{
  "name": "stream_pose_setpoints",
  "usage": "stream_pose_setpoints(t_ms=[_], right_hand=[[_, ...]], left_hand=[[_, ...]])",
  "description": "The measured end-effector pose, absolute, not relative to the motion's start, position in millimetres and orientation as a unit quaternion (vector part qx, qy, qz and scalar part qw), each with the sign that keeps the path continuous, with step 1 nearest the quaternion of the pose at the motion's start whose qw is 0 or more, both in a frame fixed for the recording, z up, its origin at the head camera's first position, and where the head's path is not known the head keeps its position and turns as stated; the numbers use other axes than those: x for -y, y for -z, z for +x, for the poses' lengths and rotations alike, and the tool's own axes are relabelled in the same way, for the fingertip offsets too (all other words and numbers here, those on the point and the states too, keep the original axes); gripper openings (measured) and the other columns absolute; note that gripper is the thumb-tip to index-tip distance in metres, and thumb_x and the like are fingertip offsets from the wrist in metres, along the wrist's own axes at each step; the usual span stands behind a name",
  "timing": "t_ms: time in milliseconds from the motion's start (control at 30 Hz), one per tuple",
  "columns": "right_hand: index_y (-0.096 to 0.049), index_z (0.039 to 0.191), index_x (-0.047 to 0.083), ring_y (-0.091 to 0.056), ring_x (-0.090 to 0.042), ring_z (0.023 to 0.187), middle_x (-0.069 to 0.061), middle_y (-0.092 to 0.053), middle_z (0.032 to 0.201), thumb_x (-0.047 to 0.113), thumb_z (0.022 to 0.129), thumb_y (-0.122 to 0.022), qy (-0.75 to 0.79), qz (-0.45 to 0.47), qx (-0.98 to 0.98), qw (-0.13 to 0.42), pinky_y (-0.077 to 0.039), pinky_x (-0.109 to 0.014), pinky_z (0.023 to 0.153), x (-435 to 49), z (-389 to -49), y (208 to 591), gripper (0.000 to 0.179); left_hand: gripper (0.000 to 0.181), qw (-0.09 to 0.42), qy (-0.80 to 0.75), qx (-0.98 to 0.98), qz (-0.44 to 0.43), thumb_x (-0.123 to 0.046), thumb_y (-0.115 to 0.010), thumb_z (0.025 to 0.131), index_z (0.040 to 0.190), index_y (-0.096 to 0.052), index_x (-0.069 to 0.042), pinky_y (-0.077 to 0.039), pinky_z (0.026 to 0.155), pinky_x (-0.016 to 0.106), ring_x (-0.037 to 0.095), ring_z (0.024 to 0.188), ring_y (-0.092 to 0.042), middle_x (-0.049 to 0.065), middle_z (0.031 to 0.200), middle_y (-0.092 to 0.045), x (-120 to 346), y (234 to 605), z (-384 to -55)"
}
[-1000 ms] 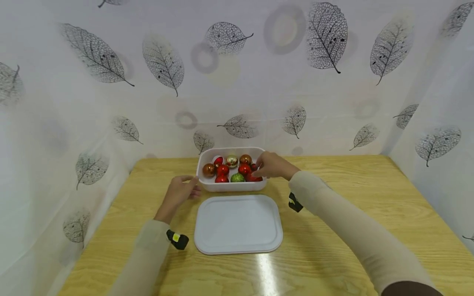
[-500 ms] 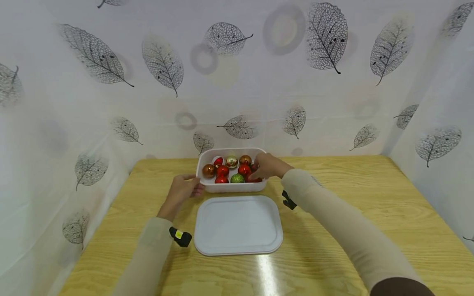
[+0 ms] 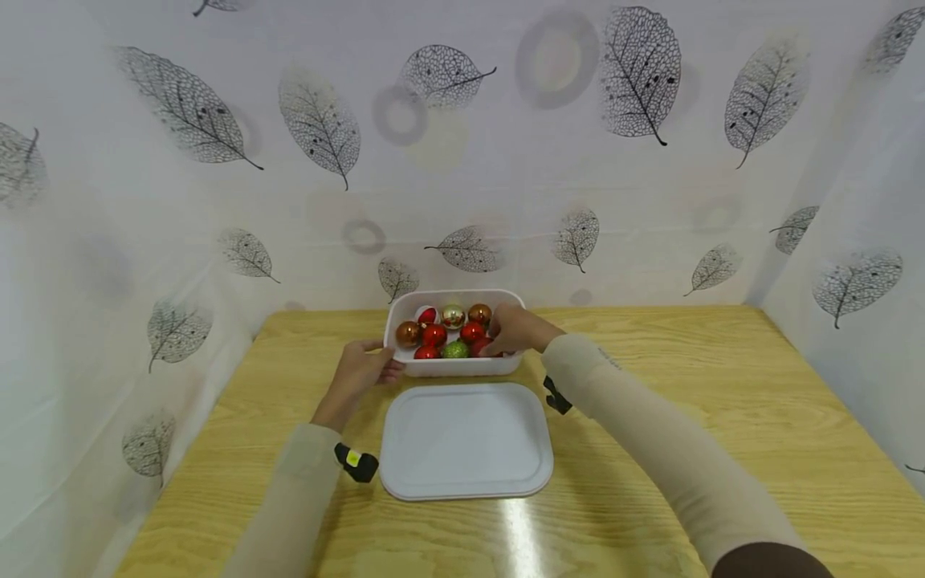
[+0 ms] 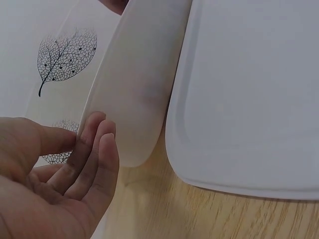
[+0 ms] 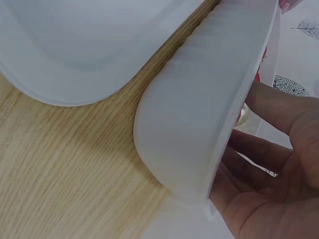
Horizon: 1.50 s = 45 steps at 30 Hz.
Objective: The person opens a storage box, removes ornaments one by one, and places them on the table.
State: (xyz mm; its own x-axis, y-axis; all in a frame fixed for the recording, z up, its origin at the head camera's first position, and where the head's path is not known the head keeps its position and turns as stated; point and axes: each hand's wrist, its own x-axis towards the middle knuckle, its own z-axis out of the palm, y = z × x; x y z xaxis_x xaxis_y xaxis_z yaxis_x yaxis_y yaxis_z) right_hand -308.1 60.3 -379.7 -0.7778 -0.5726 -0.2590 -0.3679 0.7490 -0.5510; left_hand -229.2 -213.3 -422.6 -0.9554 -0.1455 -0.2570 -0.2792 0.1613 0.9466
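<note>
A white plastic box (image 3: 462, 368) holds several Christmas balls: red, brown, a gold one (image 3: 453, 317) and a glittery green one (image 3: 455, 350). At its left front corner my left hand (image 3: 360, 369) pinches the rim between thumb and fingers; the left wrist view shows the thumb (image 4: 57, 141) and fingers right at the edge. My right hand (image 3: 516, 329) reaches over the right end into the box, thumb and fingers bent about a red Christmas ball (image 3: 480, 346) in the front right part. In the right wrist view the box wall (image 5: 189, 104) hides the fingertips.
A flat white lid (image 3: 466, 441) lies on the wooden table (image 3: 650, 385) just in front of the box. Behind the box stands a white curtain (image 3: 462, 160) with a leaf print, which continues along both sides of the table.
My right hand has moved deeper into the box and slightly left; the front red and green balls have shifted left. My left hand has moved in from beside the corner onto the rim.
</note>
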Motion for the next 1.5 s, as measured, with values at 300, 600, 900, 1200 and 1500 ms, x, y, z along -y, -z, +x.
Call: stream_pose_setpoints(t_ms=[300,600,900,1200,1500], right_hand=[[-0.061,0.066,0.009,-0.041,-0.006,0.052,0.006,-0.050,0.057,0.021,0.090,-0.078,0.222,-0.287,-0.913,0.186,-0.035,-0.019,0.050,-60.6,-310.2,385.2,0.032],[-0.075,0.091,-0.003,-0.058,-0.011,0.066,-0.004,-0.072,0.079,0.022,0.088,-0.080,0.234,-0.284,-0.911,0.186,-0.052,-0.022,0.063,-60.5,-308.7,386.9,0.026],[-0.075,0.097,-0.004,-0.066,-0.018,0.081,-0.011,-0.075,0.092,0.020,0.087,-0.080,0.229,-0.294,-0.912,0.174,-0.058,-0.030,0.081,-60.5,-306.9,387.5,0.026],[-0.076,0.100,-0.005,-0.060,-0.013,0.073,-0.008,-0.074,0.086,0.019,0.089,-0.079,0.236,-0.308,-0.907,0.163,-0.055,-0.028,0.073,-62.1,-303.9,384.7,0.027],[-0.075,0.102,-0.004,-0.067,-0.014,0.070,-0.009,-0.075,0.088,0.015,0.090,-0.079,0.281,-0.284,-0.901,0.168,-0.057,-0.023,0.066,-72.2,-304.1,371.2,0.023]], left_hand=[[0.044,0.056,-0.630,-0.763,-0.134,-0.008,-0.050,0.106,0.142,-0.044,0.017,-0.064,0.073,0.035,0.016,0.067,-0.071,0.012,0.079,-0.072,211.9,421.4,-229.7],[0.041,0.051,-0.623,-0.770,-0.127,-0.006,-0.051,0.105,0.139,-0.046,0.016,-0.064,0.069,0.032,0.019,0.069,-0.072,0.015,0.081,-0.072,209.4,420.9,-225.5],[0.044,0.055,-0.618,-0.774,-0.122,-0.008,-0.050,0.105,0.142,-0.044,0.016,-0.064,0.066,0.030,0.019,0.069,-0.072,0.015,0.081,-0.073,209.3,420.8,-226.7],[0.043,0.060,-0.627,-0.766,-0.133,-0.006,-0.050,0.106,0.142,-0.044,0.016,-0.063,0.064,0.027,0.015,0.065,-0.070,0.012,0.077,-0.071,209.2,421.0,-227.2],[0.044,0.061,-0.637,-0.758,-0.129,-0.005,-0.051,0.106,0.142,-0.041,0.018,-0.063,0.062,0.027,0.015,0.064,-0.070,0.015,0.079,-0.073,208.0,419.5,-225.2]])
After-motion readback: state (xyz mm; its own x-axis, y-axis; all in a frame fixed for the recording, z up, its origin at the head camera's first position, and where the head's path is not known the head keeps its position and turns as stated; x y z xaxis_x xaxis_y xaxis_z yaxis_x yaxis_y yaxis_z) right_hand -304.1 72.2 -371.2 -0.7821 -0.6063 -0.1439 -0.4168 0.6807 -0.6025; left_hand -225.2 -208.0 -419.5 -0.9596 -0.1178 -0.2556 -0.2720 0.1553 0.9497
